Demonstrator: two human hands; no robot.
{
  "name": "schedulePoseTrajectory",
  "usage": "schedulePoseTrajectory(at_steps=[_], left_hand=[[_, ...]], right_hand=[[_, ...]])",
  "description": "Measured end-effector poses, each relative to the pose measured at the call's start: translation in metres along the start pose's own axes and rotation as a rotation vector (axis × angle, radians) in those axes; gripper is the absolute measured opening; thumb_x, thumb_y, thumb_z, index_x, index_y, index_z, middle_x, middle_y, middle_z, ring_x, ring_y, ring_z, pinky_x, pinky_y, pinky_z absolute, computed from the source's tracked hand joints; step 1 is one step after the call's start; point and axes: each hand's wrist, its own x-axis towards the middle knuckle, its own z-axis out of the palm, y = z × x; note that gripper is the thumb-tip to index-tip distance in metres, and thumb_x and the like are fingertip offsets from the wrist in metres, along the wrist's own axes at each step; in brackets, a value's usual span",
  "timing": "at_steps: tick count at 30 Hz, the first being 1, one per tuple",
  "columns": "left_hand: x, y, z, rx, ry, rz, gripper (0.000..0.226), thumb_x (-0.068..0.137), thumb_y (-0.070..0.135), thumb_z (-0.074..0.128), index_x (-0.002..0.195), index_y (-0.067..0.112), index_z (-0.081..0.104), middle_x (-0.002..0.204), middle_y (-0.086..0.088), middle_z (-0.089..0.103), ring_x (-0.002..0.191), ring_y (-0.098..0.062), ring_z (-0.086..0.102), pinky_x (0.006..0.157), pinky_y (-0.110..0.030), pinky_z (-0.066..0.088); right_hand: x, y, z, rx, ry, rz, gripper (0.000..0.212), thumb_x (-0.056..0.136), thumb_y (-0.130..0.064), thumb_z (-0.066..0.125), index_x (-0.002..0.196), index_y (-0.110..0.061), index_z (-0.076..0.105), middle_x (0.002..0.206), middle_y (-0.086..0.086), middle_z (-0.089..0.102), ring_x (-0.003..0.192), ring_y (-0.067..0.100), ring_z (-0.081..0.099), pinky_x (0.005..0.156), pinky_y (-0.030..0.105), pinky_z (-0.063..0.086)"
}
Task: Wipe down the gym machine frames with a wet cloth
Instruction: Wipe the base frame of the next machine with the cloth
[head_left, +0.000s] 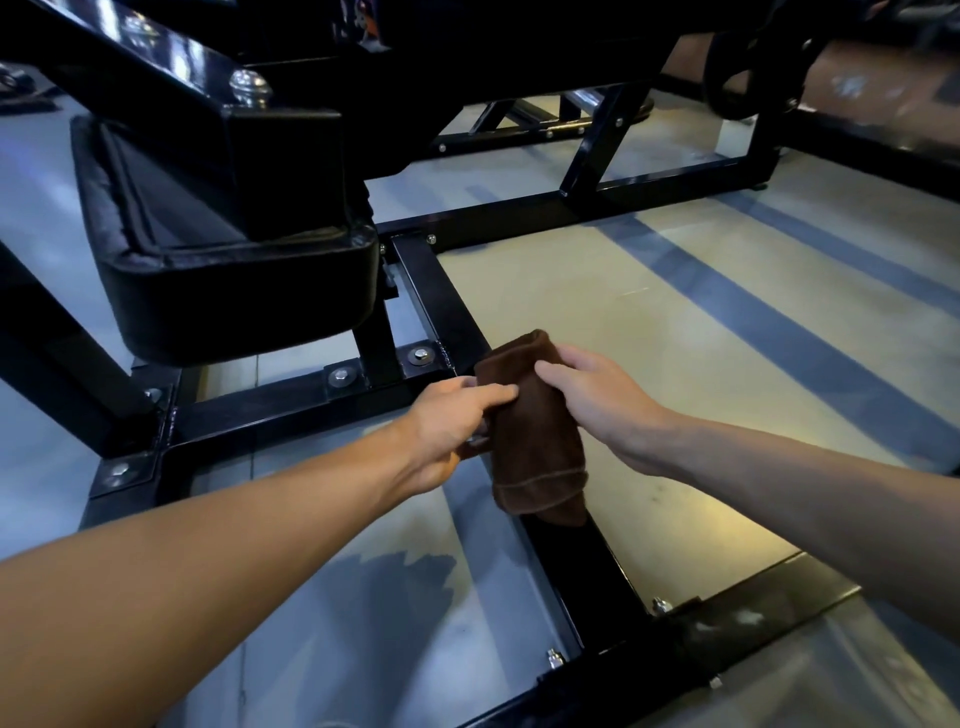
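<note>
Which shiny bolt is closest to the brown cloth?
The bolt on the plate just left of the cloth; the other bolts sit farther along the frame.

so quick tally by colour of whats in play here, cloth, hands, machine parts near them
brown: 1, the folded cloth
black: 2, the floor frame bar under the cloth and the padded seat above it
bare hands: 2, left hand and right hand, both gripping the cloth
total: 5

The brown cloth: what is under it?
Under the brown cloth runs a black frame bar, seen above and below it. The covered stretch of bar is hidden, so whether cloth and bar touch cannot be told.
</note>
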Motion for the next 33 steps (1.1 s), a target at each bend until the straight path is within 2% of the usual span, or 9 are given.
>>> schedulePoseTrajectory(at_steps=[5,10,15,20,22,25,27,30,33], left_hand=[[-0.001,0.002,0.002,-0.058,-0.018,0.062,0.025,0.097,0.016,0.069,0.121,0.012,0.067,0.083,0.002,0.073,0.062,-0.007,0.065,0.071,-0.028,0.051],[-0.005,0.008,-0.001,-0.113,-0.044,-0.005,0.03,0.094,0.015,0.057,0.121,0.009,0.07,0.109,-0.014,0.076,0.1,-0.026,0.066,0.102,-0.042,0.05],[-0.002,0.003,0.006,-0.082,0.007,0.013,0.018,0.097,0.013,0.058,0.113,0.013,0.068,0.09,-0.005,0.071,0.084,-0.02,0.064,0.084,-0.037,0.052],[0.007,0.002,0.011,0.043,0.109,0.164,0.019,0.101,0.029,0.065,0.117,0.019,0.063,0.095,0.004,0.071,0.071,0.0,0.064,0.057,-0.013,0.047],[0.003,0.012,0.018,-0.003,0.043,0.157,0.021,0.103,0.033,0.061,0.117,0.018,0.066,0.089,0.009,0.076,0.07,0.002,0.067,0.061,-0.014,0.051],[-0.002,0.024,0.025,-0.054,-0.011,0.137,0.037,0.1,0.038,0.065,0.128,0.014,0.064,0.111,-0.004,0.078,0.106,-0.021,0.074,0.098,-0.038,0.058],[-0.002,0.029,0.026,-0.077,-0.023,0.133,0.043,0.096,0.035,0.07,0.13,0.009,0.062,0.116,-0.012,0.076,0.109,-0.031,0.072,0.104,-0.045,0.054],[-0.002,0.031,0.029,-0.151,-0.047,0.111,0.051,0.092,0.029,0.076,0.132,0.001,0.06,0.113,-0.016,0.076,0.09,-0.027,0.073,0.102,-0.048,0.056],[-0.003,0.034,0.035,-0.175,-0.088,0.107,0.032,0.094,0.028,0.073,0.119,0.01,0.064,0.082,-0.001,0.074,0.057,-0.01,0.065,0.073,-0.034,0.061]], right_hand=[[-0.004,0.005,0.0,-0.055,0.097,-0.055,0.017,0.106,-0.028,0.054,0.104,-0.031,0.071,0.1,-0.012,0.073,0.09,0.003,0.071,0.074,0.016,0.057],[-0.003,0.008,-0.003,0.154,-0.134,0.142,0.029,0.104,-0.036,0.056,0.113,-0.016,0.075,0.109,-0.005,0.079,0.109,0.012,0.07,0.098,0.029,0.052],[-0.003,0.012,0.0,0.107,-0.021,0.021,0.022,0.103,-0.015,0.056,0.113,-0.016,0.075,0.107,0.005,0.079,0.105,0.024,0.074,0.094,0.04,0.058],[0.003,0.006,-0.001,0.238,0.112,-0.065,0.014,0.099,-0.014,0.068,0.113,-0.016,0.072,0.094,0.003,0.08,0.084,0.018,0.077,0.063,0.026,0.059],[0.004,-0.001,-0.002,0.244,0.077,-0.098,0.012,0.1,-0.017,0.067,0.108,-0.017,0.076,0.094,0.003,0.08,0.078,0.013,0.075,0.058,0.018,0.053],[0.005,-0.005,-0.006,0.102,0.013,-0.169,0.019,0.103,-0.029,0.062,0.105,-0.023,0.08,0.098,0.005,0.079,0.084,0.007,0.07,0.071,0.021,0.052],[0.01,-0.004,-0.01,-0.079,0.027,-0.214,0.025,0.105,-0.034,0.057,0.104,-0.022,0.079,0.109,0.009,0.071,0.096,0.004,0.064,0.086,0.024,0.05],[0.018,0.001,-0.012,-0.291,0.057,-0.255,0.029,0.108,-0.035,0.046,0.122,-0.026,0.071,0.133,-0.002,0.053,0.129,0.007,0.048,0.117,0.028,0.034],[0.014,0.008,-0.008,-0.193,0.072,-0.294,0.032,0.11,-0.033,0.04,0.141,-0.029,0.045,0.133,-0.004,0.059,0.124,0.011,0.058,0.112,0.035,0.042]])
